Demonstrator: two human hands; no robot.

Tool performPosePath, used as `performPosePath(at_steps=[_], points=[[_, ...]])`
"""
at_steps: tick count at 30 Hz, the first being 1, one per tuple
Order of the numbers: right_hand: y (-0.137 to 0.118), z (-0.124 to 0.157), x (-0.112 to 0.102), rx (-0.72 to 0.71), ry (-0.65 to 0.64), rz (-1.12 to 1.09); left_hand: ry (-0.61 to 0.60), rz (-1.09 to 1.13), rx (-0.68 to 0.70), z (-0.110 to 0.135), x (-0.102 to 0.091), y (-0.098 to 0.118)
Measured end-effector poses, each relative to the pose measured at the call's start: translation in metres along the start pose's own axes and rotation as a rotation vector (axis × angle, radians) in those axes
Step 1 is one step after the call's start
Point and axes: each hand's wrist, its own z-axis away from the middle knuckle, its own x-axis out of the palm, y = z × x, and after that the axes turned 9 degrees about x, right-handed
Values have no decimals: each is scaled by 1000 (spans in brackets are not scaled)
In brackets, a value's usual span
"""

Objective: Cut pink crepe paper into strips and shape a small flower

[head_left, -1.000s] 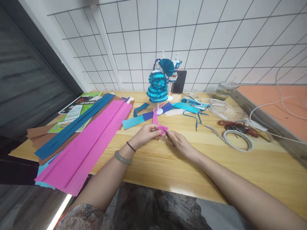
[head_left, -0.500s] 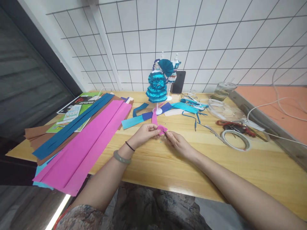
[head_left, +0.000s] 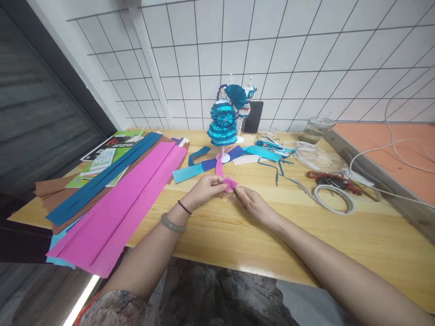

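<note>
My left hand pinches a small folded piece of pink paper just above the wooden table. A pink strip runs from that piece back toward the doll stand. My right hand is closed beside it, fingertips pinched at the pink paper's right edge; whether it holds a thin tool I cannot make out. Behind the hands stands a small mannequin dressed in pleated blue and teal paper.
Long sheets of pink crepe paper, dark blue and brown paper lie at the left over a green booklet. Blue strips, tape rolls, scissors, a glass jar, a phone and white cables sit at the right.
Both hands stay at the pink piece; the right fingers have shifted slightly closer to it. The view drifted a little.
</note>
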Motion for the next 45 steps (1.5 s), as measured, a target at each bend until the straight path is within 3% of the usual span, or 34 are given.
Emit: performPosePath(at_steps=[45], points=[[-1,0,0,-15,-4,-27,25,11,-28,-1,3,-1]])
